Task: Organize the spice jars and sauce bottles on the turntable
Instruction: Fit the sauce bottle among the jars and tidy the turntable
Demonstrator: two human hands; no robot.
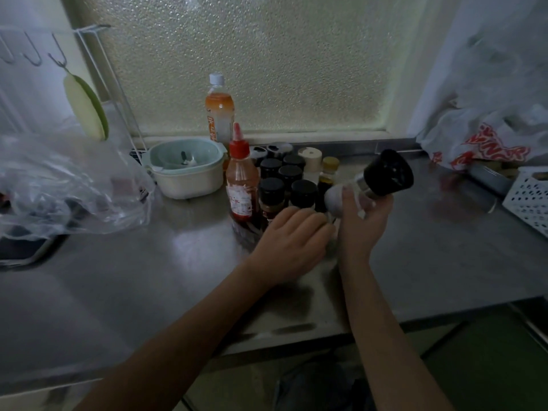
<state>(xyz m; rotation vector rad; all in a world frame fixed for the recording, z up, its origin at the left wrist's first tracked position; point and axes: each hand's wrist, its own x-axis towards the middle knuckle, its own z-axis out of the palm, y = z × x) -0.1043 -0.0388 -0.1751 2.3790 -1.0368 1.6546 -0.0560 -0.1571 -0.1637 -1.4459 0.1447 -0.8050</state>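
Observation:
A cluster of black-capped spice jars [289,173] stands on a dark turntable [243,232] in the middle of the steel counter. A red-capped chili sauce bottle [240,185] stands at the cluster's left edge. My right hand [360,223] holds a clear grinder with a black top [382,176], tilted to the right above the turntable's right side. My left hand [293,232] rests palm down over the front of the turntable, fingers curled on something I cannot make out. A cream-capped jar [311,158] and a gold-capped small bottle [329,169] stand at the back right.
A tall orange drink bottle [220,114] stands by the frosted window. A pale green and cream bowl [188,170] sits left of the jars. A clear plastic bag [65,185] covers the left counter. A white perforated basket [530,197] and plastic bags [486,143] fill the right.

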